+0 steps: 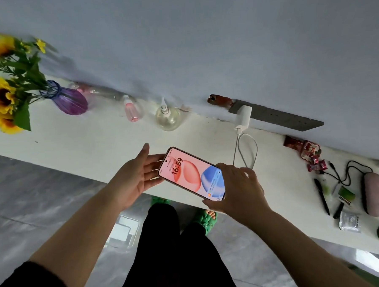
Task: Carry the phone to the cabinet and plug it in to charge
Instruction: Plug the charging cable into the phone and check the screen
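Note:
The phone [191, 174] is lit, showing 16:59 on a pink and blue screen, and hovers over the front edge of the white cabinet top [109, 136]. My right hand [237, 189] grips its lower end. My left hand [135, 179] is spread with its fingertips under the phone's upper end. A white charger [243, 118] sits in a wall socket just beyond, and its white cable [246, 151] loops down on the cabinet top to my right hand, where its end is hidden.
Sunflowers in a purple vase [70, 101] stand at the left, then a pink bottle [132, 111] and a clear dispenser bottle [167, 118]. Snack packets [305, 150], pens, a black cord and a pink case [374, 195] lie at the right. My legs and green slippers are below.

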The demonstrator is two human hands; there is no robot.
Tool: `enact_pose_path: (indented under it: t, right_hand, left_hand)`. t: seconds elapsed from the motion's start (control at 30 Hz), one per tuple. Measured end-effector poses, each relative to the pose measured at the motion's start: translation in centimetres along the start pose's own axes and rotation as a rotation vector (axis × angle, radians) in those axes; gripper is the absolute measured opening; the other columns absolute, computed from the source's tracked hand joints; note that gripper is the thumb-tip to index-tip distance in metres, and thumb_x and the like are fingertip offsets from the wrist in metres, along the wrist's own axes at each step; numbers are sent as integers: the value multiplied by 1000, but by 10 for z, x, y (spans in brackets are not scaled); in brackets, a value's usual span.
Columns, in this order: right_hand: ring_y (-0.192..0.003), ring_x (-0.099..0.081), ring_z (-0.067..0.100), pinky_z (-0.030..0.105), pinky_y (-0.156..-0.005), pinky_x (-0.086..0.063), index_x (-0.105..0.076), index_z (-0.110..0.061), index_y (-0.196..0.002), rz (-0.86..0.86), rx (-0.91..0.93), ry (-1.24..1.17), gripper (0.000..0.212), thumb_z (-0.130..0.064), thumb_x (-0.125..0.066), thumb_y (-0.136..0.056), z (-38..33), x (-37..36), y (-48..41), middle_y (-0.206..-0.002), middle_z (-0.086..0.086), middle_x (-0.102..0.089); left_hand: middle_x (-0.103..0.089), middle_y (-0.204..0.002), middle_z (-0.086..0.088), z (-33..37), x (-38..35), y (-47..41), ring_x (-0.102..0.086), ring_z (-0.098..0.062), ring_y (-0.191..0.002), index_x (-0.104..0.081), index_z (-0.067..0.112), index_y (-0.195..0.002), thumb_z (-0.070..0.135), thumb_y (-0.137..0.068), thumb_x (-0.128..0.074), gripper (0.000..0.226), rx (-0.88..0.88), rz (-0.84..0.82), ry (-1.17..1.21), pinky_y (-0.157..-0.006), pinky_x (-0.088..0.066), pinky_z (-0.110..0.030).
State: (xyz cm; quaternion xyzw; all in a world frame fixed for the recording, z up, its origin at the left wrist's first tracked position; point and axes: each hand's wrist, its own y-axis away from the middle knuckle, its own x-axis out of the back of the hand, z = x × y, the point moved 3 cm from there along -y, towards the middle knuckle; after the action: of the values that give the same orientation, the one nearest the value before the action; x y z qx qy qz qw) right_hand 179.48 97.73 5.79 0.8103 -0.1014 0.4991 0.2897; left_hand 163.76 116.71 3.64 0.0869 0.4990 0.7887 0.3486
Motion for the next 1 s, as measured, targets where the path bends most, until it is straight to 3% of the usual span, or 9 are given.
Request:
enact_pose_path:
  t: [0.17, 0.5, 0.63, 0.77, 1.0]
  right_hand:
    - [-111, -58, 17, 37, -103, -36, -42, -20, -132, -95, -100, 0, 88, -74, -57, -64, -8, -60, -25, -120, -6, -62]
    - [-114, -53, 23, 40, -102, -35, -40, -17, -131, -110, -261, -5, 87, -66, -65, -63, -15, -163, -82, -123, 0, -57]
    - [-123, -44, 24, 40, -104, -32, -38, -17, -134, -89, -267, 24, 87, -63, -67, -66, -17, -183, -105, -134, 2, -45]
    - [-123, -42, 26, 40, -105, -31, -36, -17, -136, -103, -295, 55, 88, -63, -67, -67, -16, -193, -117, -135, 5, -40]
    - [-122, -43, 26, 37, -104, -34, -31, -14, -142, -109, -313, 88, 93, -64, -64, -71, -16, -202, -122, -134, 7, -41]
  left_hand:
    - [-76, -90, 6, -16, 25, -47, -66, -13, -89, -69, 21, -105, 50, -93, -40, 43, 25, 28, 44, -83, -50, -30]
    - [-66, -106, 0, -39, 66, -142, -62, -15, -95, -67, 17, -101, 43, -95, -42, 36, 117, 106, 52, -78, -50, -26]
    - [-64, -104, 2, -43, 76, -170, -59, -14, -96, -66, 18, -99, 41, -96, -41, 34, 122, 140, 62, -90, -47, -29]
    - [-63, -95, 2, -43, 80, -185, -59, -14, -89, -67, 17, -101, 39, -96, -44, 32, 104, 183, 59, -81, -51, -24]
    - [-67, -101, 0, -42, 81, -196, -62, -13, -91, -69, 24, -92, 39, -94, -44, 29, 77, 213, -53, -78, -53, -24]
